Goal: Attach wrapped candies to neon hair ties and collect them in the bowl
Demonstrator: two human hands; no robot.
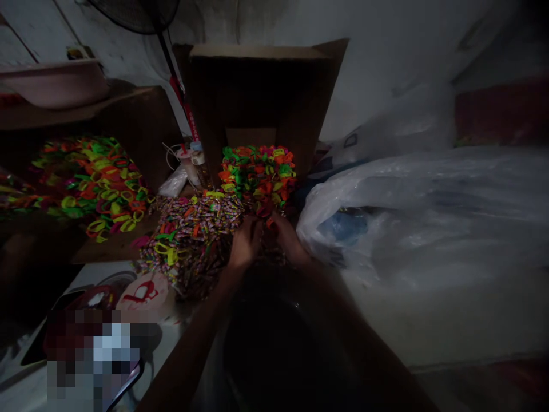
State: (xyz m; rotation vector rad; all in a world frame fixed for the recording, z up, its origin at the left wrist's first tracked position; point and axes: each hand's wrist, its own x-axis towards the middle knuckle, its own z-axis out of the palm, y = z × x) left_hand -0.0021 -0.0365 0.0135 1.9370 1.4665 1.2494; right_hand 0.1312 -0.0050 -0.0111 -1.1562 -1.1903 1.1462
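My left hand (pixel 246 241) and my right hand (pixel 290 236) are close together in the middle of the view. The fingers of my right hand close on a small orange-red plastic band (pixel 271 222). My left fingers are curled beside it; dim light hides what they hold. Just beyond my hands, a heap of neon bands (pixel 257 171), in green, orange, yellow and pink, lies at the mouth of a cardboard box (pixel 309 97). To the left of my left hand spreads a pile of small, slim, printed pieces (pixel 201 220), with a few bands among them.
More neon bands (pixel 107 183) fill an open carton at left, under a pink basin (pixel 60 86). A clear plastic bag (pixel 429 212) lies at right. A dark rounded shape (pixel 291 343) sits between my forearms. A phone (pixel 126 380), a round pink lid (pixel 143 294) and a fan (pixel 137 11) are left.
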